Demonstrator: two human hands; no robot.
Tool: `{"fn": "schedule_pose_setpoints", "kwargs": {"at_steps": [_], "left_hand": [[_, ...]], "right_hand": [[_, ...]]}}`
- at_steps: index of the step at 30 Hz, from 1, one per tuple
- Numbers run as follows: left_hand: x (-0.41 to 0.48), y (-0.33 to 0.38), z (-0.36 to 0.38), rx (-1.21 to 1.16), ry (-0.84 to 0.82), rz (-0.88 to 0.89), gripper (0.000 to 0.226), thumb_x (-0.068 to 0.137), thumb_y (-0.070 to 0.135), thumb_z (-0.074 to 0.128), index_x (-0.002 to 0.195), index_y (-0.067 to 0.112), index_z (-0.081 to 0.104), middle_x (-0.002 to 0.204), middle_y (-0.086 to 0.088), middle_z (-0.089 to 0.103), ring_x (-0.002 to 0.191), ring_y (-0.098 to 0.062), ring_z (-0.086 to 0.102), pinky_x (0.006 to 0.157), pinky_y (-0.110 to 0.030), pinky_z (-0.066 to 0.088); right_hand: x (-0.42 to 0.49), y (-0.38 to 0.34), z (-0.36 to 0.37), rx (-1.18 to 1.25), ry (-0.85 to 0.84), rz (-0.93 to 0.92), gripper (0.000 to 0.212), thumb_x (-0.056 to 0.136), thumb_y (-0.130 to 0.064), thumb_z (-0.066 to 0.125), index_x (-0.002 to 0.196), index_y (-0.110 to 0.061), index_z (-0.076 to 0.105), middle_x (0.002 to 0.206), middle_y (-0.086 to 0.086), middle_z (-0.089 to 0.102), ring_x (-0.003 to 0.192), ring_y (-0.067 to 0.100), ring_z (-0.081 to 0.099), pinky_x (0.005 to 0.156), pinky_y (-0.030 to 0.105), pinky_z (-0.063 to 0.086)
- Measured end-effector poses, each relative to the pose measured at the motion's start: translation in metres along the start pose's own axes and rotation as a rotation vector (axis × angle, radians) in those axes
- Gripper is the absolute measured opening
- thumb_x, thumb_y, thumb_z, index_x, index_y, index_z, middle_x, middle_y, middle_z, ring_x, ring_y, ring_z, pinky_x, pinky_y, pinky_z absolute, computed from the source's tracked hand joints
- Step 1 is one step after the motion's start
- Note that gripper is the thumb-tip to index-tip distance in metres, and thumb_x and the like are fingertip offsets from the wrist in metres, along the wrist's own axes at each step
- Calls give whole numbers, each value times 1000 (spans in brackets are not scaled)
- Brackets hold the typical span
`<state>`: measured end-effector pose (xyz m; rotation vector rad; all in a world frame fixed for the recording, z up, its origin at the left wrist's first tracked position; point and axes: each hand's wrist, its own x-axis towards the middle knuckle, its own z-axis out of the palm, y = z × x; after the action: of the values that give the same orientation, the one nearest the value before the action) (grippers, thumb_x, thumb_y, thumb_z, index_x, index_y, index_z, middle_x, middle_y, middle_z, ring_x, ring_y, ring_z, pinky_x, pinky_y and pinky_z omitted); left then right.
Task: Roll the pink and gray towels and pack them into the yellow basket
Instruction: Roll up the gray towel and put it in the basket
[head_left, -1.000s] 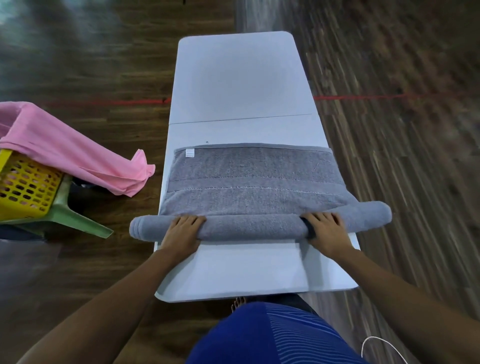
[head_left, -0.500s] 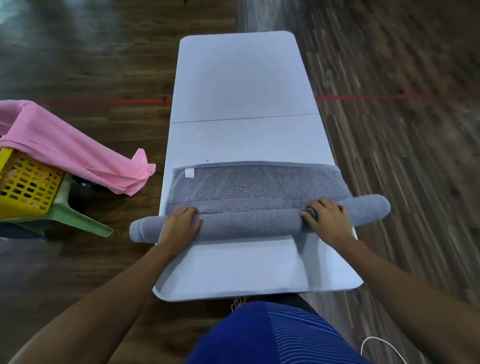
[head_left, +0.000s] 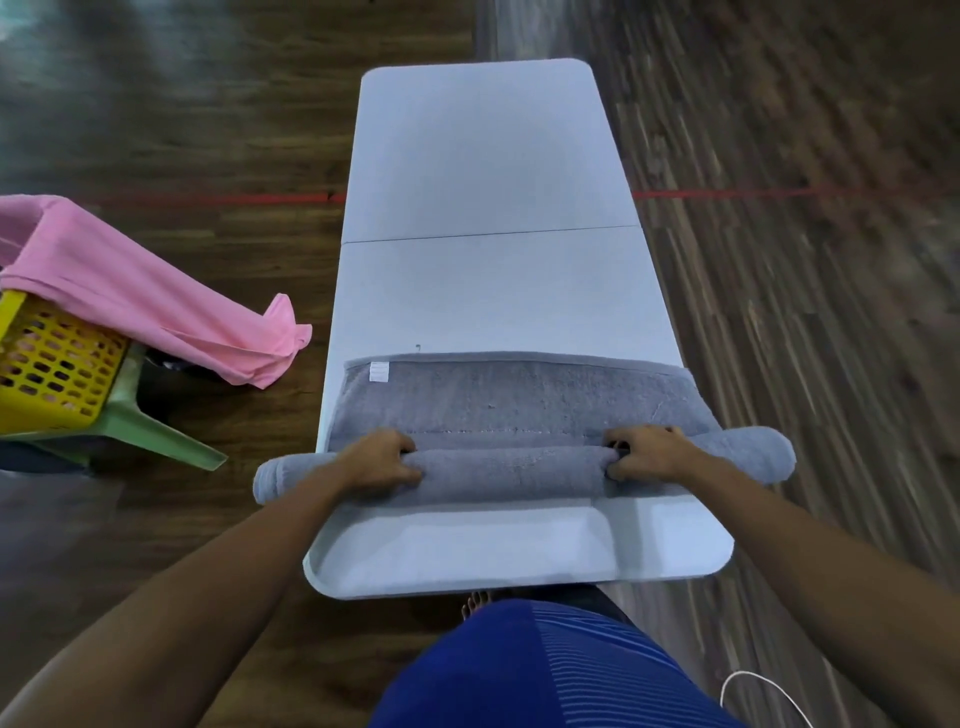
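A gray towel (head_left: 511, 397) lies across the near part of the white table (head_left: 483, 171), its near portion wound into a thick roll (head_left: 511, 470) whose ends stick out past both table sides. My left hand (head_left: 376, 462) grips the roll left of centre, fingers curled over it. Near the roll's right end, my right hand (head_left: 647, 452) grips it the same way. A short flat strip with a white label is still unrolled beyond the hands. The pink towel (head_left: 135, 291) hangs unrolled over the yellow basket (head_left: 49, 364) at the far left.
The basket sits on a green plastic stool (head_left: 156, 431) on the dark wooden floor, left of the table. A red line crosses the floor behind. A white cable (head_left: 763, 691) lies on the floor at the lower right.
The roll has grown thicker and the flat strip of gray towel has shortened. Both hands went from pressing on top of the roll to gripping around it.
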<state>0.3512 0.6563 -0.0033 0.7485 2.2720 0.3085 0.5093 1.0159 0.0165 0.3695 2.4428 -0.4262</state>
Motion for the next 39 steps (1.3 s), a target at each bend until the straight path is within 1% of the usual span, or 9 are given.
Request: {"fn": "schedule_pose_setpoints", "kwargs": {"at_steps": [6,9,12,19,24,27,30,35,39], "left_hand": [[-1,-1,14,26,529,66,34,90,42,49,104,15,63,106,-6,67,98,-24,60,91,-39,46],[-7,0,23,244,367,186,51,87,54,58,123,18,56,124,-3,60,112,-22,55,100,-40,40],[-9,0,28,359,302,167,58,82,38,67,133,18,49,134,-4,55,122,-24,50,107,-39,33],[-7,4,4,148,83,58,48,68,46,50,105,19,63,106,-6,69,94,-24,63,82,-33,48],[-1,-2,10,55,569,-8,32,88,31,60,114,12,61,110,-12,66,105,-32,59,92,-42,44],[-2,-6,14,167,521,111,44,86,43,66,120,14,59,118,-8,63,109,-28,57,99,-45,41],[-6,-7,19,350,407,175,60,76,38,75,127,14,55,125,-8,59,114,-29,56,105,-48,37],[2,0,2,246,445,113,33,79,23,60,110,14,62,108,-8,68,101,-30,61,100,-45,40],[16,5,-13,173,597,1,33,95,32,54,118,10,59,115,-13,66,105,-32,59,102,-47,38]], "right_hand": [[-2,3,18,76,580,19,36,91,-51,53,118,-27,58,124,-2,58,117,22,50,102,42,28],[-5,9,26,-37,454,-81,54,81,-64,59,126,-35,50,130,-10,51,124,18,44,108,43,22],[-6,14,33,-133,376,-53,57,77,-47,67,129,-36,46,132,-7,54,124,19,45,109,42,21],[-1,11,5,-29,11,-15,42,73,-47,63,112,-37,55,111,-8,63,111,19,54,101,45,28],[2,12,11,43,542,61,44,87,-47,58,126,-27,54,129,0,54,120,25,48,107,43,26],[2,13,12,1,487,-30,54,80,-65,57,125,-35,52,126,-10,53,122,18,46,110,42,23],[3,17,19,-111,398,-66,63,74,-51,69,130,-35,48,132,-7,54,125,20,46,109,43,23],[16,14,5,-47,322,6,53,78,-48,63,127,-34,49,121,-6,61,118,18,51,111,46,18],[26,18,-7,-10,558,71,53,82,-55,60,128,-30,50,130,-1,54,122,23,48,110,48,21]]}}
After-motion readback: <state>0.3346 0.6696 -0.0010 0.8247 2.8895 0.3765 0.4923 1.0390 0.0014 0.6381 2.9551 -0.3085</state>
